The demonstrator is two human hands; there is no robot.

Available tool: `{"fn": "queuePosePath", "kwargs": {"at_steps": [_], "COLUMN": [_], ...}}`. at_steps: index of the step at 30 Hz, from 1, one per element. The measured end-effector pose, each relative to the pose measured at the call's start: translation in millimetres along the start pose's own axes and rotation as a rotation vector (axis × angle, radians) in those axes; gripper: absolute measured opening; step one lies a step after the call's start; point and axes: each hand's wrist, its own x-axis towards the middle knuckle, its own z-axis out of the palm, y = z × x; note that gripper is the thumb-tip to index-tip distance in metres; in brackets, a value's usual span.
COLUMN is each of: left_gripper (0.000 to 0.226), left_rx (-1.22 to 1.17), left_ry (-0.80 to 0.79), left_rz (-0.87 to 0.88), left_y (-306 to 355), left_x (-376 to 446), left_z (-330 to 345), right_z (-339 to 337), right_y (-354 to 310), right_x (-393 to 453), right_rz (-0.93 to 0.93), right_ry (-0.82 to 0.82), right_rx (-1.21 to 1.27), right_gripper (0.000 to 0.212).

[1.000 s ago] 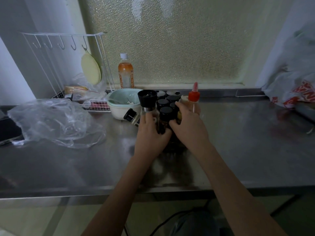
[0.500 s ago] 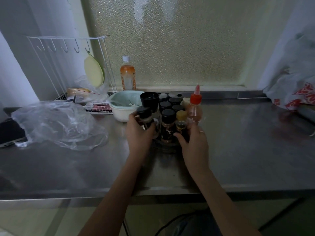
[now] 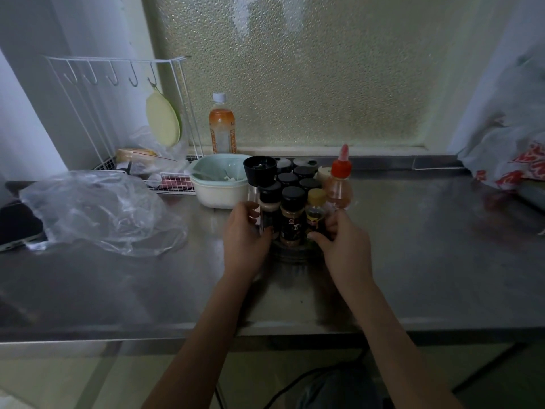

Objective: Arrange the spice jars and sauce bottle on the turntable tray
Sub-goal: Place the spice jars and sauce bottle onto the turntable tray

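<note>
A dark round turntable tray (image 3: 290, 255) sits mid-counter, crowded with several black-capped spice jars (image 3: 292, 215), a tall black-topped grinder (image 3: 260, 172), a yellow-capped jar (image 3: 316, 209) and a red-capped sauce bottle (image 3: 339, 184) at its right. My left hand (image 3: 244, 237) wraps the black-capped jar (image 3: 269, 206) at the tray's front left. My right hand (image 3: 345, 249) rests on the tray's front right, fingertips against the base of the yellow-capped jar. All the containers stand upright.
A pale bowl (image 3: 219, 184) stands just left of the tray. Crumpled clear plastic (image 3: 100, 211) lies far left beside a white wire rack (image 3: 124, 119). An orange drink bottle (image 3: 221, 126) is by the window. A bag (image 3: 513, 143) fills the right corner.
The lying jar on the left now stands upright on the tray in my left hand. My right hand dropped from the jar tops to the tray's front right edge.
</note>
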Motion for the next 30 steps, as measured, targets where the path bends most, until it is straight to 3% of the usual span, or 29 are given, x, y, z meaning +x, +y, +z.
{"fn": "queuePosePath", "kwargs": {"at_steps": [5, 11, 23, 30], "left_gripper": [0.018, 0.019, 0.018, 0.02], "left_rx": [-0.04, -0.006, 0.047, 0.007], "left_ry": [-0.062, -0.451, -0.55, -0.51], "left_rz": [-0.009, 0.09, 0.062, 0.084], "left_y": [3, -3, -12, -24], "left_x": [-7, -16, 32, 74], "left_z": [-9, -13, 43, 74], "right_z": [-3, -2, 1, 25], "right_y": [8, 17, 48, 62], "right_x": [-21, -22, 45, 96], "right_rz": [-0.045, -0.091, -0.042, -0.018], "right_ry": [0.016, -0.071, -0.136, -0.133], "right_rx": [-0.039, -0.17, -0.188, -0.176], "right_gripper": [0.021, 0.014, 0.009, 0.012]}}
